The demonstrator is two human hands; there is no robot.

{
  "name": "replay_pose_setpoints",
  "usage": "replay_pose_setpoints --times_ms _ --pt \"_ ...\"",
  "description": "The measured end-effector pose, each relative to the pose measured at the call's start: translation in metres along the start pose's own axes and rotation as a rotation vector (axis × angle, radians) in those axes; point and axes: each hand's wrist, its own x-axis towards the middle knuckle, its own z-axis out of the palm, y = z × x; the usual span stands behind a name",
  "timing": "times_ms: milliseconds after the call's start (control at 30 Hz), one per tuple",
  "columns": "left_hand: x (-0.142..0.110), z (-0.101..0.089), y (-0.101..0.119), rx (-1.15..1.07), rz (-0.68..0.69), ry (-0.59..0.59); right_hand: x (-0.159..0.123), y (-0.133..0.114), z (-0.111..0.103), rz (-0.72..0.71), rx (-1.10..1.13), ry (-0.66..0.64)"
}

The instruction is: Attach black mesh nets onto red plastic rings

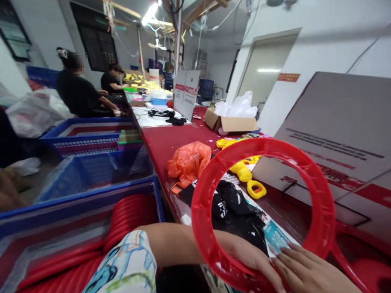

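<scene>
A red plastic ring [324, 210] stands tilted up in front of me, its ribbed, channelled side showing. My left hand [255, 260] is closed round its lower rim; the fingertips are partly hidden. The forearm, in a patterned sleeve, passes behind the ring's left side. My right hand [307, 268] lies at the lower right of the ring with fingers stretched out flat, close to my left fingers. Through the ring I see a black mesh cloth item [232, 200] with white print on the table. More red plastic parts [376, 272] lie at the lower right.
Blue baskets [142, 184] stand at the left, the nearest holding many stacked red rings [134, 217]. On the red table [160, 143] are an orange plastic bag [191, 161], yellow plastic pieces [241, 170] and an open carton [235, 123]. A big carton [342, 115] stands right. Two people sit farther back.
</scene>
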Motion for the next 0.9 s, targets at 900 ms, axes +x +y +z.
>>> replay_pose_setpoints --times_ms 900 --pt "0.033 -0.003 -0.01 -0.102 0.222 0.008 -0.044 -0.081 -0.009 0.819 0.24 0.094"
